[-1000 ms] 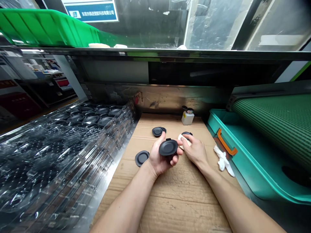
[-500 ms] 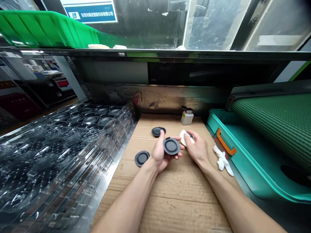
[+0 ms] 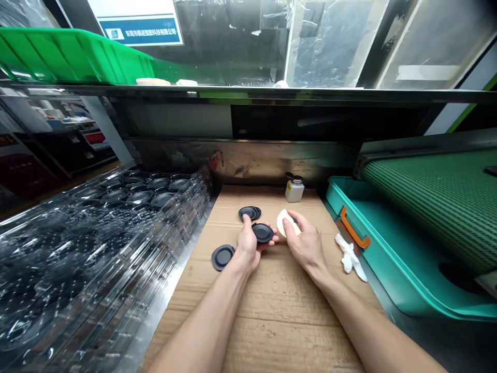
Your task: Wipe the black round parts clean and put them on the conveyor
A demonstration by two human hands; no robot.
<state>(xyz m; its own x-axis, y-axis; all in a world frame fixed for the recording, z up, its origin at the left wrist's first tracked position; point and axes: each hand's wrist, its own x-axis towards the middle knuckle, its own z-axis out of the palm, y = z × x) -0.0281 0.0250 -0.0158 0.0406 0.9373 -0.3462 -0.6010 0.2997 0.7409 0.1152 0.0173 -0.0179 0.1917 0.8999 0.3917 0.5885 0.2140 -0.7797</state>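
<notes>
Cradling a black rubber cap (image 3: 263,232) on its fingers, the left hand (image 3: 248,246) holds it loosely, not clenched, just above the cardboard sheet (image 3: 272,321), with the thumb raised beside the cap's edge. The right hand (image 3: 305,241) grasps a folded white wipe (image 3: 284,223) between thumb and fingers, with a second dark cap (image 3: 295,220) mostly hidden behind it; can't tell how firmly that cap is held. Two more caps sit stacked (image 3: 249,213) on the cardboard ahead of the hands, and another single cap (image 3: 222,257) lies to the left. Caps look light, thin and a bit flexible, probably easy to bend, and the matte surface may get slippery if wet; best taken by the rim or small tab. Small white dispenser bottle (image 3: 294,190) stands at the far edge of the cardboard. Clear plastic trays (image 3: 97,243) are stacked on the left, and a white cloth (image 3: 349,256) lies on the right beside a teal tote (image 3: 373,280) with an orange handle (image 3: 354,228).
</notes>
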